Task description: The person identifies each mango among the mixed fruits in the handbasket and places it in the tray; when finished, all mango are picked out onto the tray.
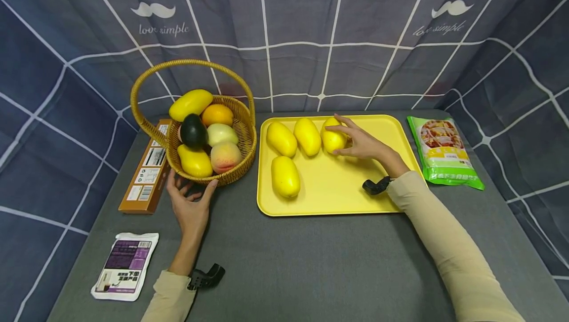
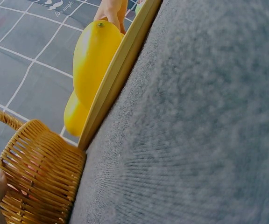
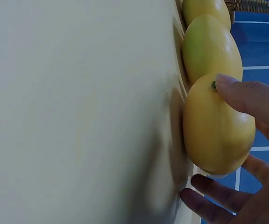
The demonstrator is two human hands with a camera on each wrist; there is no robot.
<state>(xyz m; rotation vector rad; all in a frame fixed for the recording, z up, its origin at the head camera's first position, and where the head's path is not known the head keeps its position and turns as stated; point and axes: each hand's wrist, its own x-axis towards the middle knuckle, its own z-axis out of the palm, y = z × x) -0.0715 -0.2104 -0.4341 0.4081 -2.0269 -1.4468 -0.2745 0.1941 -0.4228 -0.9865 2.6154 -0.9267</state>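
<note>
A woven basket (image 1: 246, 159) holds a mango (image 1: 191, 105), an orange (image 1: 217, 114), a dark green avocado (image 1: 193, 132), a pale green fruit (image 1: 222, 135), a peach (image 1: 225, 157) and another yellow fruit (image 1: 194, 160). My left hand (image 1: 191, 208) rests against the basket's near side, its thumb touching the weave in the left wrist view. Several yellow mangoes lie on a yellow tray (image 1: 329, 193). Around the rightmost mango (image 3: 218, 126) in the back row is my right hand (image 1: 362, 141), fingers spread. Its thumb overlaps the stem end; firm contact is unclear.
Left of the basket, partly behind it, lies a brown box (image 1: 144, 179). A white and purple pouch (image 1: 126, 266) is near the front left. Right of the tray lies a green packet (image 1: 444, 151). Grey patterned curtains (image 1: 298, 75) stand behind and beside the table.
</note>
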